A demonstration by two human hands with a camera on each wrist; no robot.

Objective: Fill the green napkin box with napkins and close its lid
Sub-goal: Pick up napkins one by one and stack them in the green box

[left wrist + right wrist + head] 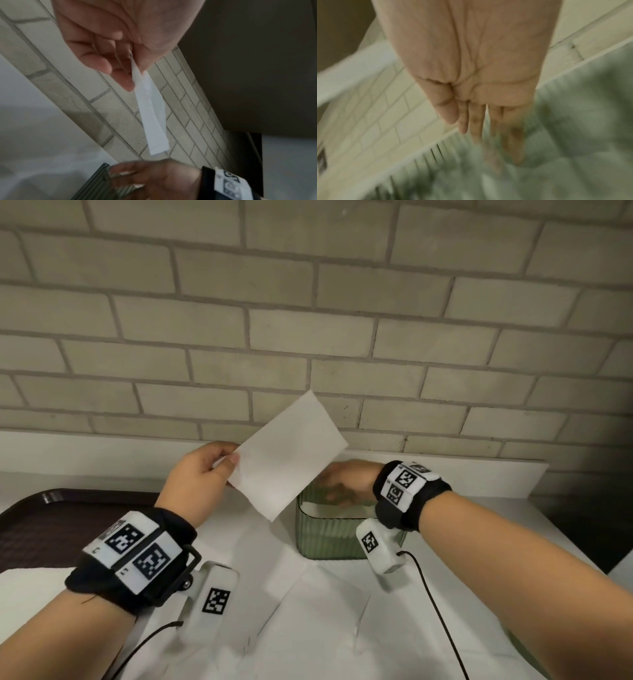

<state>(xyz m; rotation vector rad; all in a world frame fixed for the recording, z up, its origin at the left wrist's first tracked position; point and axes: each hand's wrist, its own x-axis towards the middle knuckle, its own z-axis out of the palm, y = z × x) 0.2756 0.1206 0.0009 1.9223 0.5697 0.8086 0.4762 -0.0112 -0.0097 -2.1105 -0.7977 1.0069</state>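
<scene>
My left hand (222,462) pinches one corner of a white folded napkin (289,455) and holds it up in the air, left of the box. The left wrist view shows that napkin (150,115) edge-on, hanging from my fingers (123,81). A ribbed translucent green napkin box (322,534) stands on the counter without its lid on, with white napkins inside. My right hand (342,484) reaches into the box with fingers (476,121) straight, pointing down onto the contents. The right wrist view is blurred.
Several loose white napkins (325,621) lie spread on the counter in front of the box. A dark brown tray (44,525) sits at the left. A brick wall (308,320) rises close behind. A green shape (527,652), half hidden, lies under my right forearm.
</scene>
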